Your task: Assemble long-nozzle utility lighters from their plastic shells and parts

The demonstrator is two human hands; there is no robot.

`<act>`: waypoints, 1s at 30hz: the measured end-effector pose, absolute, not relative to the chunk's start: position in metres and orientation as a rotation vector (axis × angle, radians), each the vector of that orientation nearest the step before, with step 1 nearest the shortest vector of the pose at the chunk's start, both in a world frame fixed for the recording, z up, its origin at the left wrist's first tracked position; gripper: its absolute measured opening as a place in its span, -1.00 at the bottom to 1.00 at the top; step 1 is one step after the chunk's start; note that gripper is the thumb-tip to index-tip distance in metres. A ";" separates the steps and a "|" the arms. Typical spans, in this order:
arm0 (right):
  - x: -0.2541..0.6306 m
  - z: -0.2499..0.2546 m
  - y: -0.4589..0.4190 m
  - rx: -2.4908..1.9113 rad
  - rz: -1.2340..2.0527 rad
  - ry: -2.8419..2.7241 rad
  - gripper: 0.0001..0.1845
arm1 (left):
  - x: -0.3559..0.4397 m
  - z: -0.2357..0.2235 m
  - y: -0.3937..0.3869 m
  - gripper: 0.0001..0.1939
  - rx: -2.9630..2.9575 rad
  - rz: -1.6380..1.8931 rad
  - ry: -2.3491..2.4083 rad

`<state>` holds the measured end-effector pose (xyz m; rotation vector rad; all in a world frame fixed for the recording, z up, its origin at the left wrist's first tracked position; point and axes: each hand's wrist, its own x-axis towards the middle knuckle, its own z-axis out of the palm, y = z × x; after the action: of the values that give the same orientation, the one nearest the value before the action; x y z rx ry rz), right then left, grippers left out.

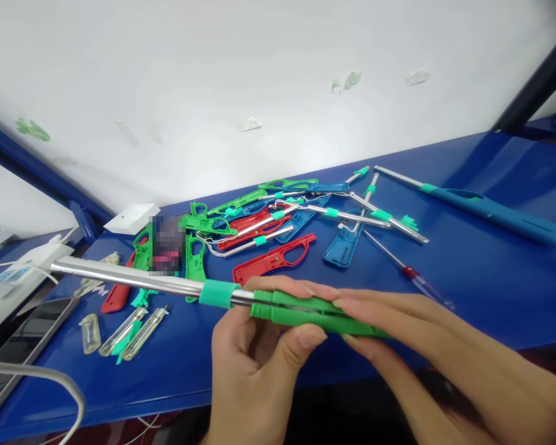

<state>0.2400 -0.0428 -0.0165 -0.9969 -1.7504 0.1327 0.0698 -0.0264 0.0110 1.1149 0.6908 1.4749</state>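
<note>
My left hand (264, 364) is closed around the front of a green long-neck lighter (306, 315), thumb pressed on its near side. My right hand (412, 334) pinches the rear of the same lighter between thumb and fingers. Its two green casing halves lie face to face, with a thin gap along the seam. From the front end a long metal tube (130, 275) points left. Teal tape (219, 293) wraps the tube close to the casing. The inside of the casing is mostly hidden.
Behind my hands, red casing halves (273, 256), blue casing halves (343, 247) and taped metal tubes (347, 216) lie scattered. A blue lighter (500, 213) and a screwdriver (426, 287) rest right. Clear fuel tanks (143, 334), a phone (32, 340) and a cable (69, 383) are left.
</note>
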 end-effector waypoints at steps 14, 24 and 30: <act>0.253 -0.020 -0.034 -1.024 0.075 -1.784 -0.78 | 0.070 0.008 -0.022 -0.82 1.211 1.447 0.711; 0.241 -0.028 -0.040 -0.983 -0.019 -1.716 -0.67 | 0.077 0.007 -0.023 -0.95 1.347 1.600 0.784; 0.237 -0.018 -0.038 -1.028 -0.065 -1.627 -0.55 | 0.076 0.004 -0.023 -0.97 1.475 1.636 0.799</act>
<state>0.2371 -0.0380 -0.0182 -1.0278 -1.6272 -0.0655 0.0759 -0.0235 0.0038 1.4748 0.7986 1.6364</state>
